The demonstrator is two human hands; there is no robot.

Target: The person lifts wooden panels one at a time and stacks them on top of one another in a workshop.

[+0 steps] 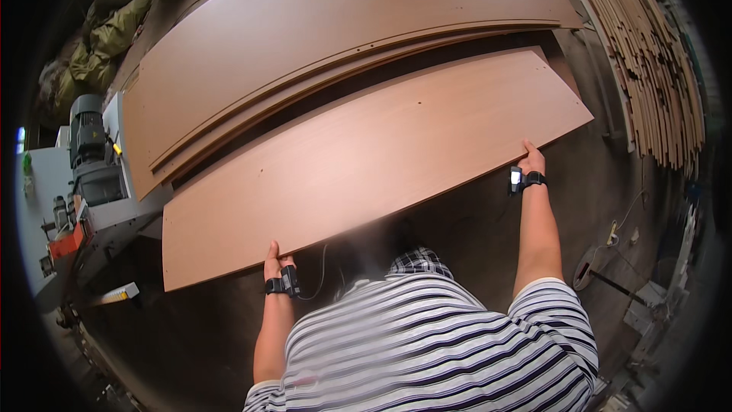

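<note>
A long wood-coloured board (374, 160) stretches across in front of me, tilted so its right end lies farther away. Small dark holes dot its face. My left hand (276, 262) grips the near edge toward the left, thumb on top and fingers mostly hidden beneath. Farther right along the same edge, my right hand (531, 159) is closed on the board in a similar way. Each wrist wears a black strap with a small device. Just beyond the board lies a stack of larger wood-coloured panels (335, 23), with a small white label on the top one.
At the left stands a machine with a grey motor (89, 133) and a red-orange part (67, 243). Thin wooden strips (648, 76) are piled at the far right. Yellowish-green sacks (107, 46) slump at the far left. A cable (629, 210) trails at the right.
</note>
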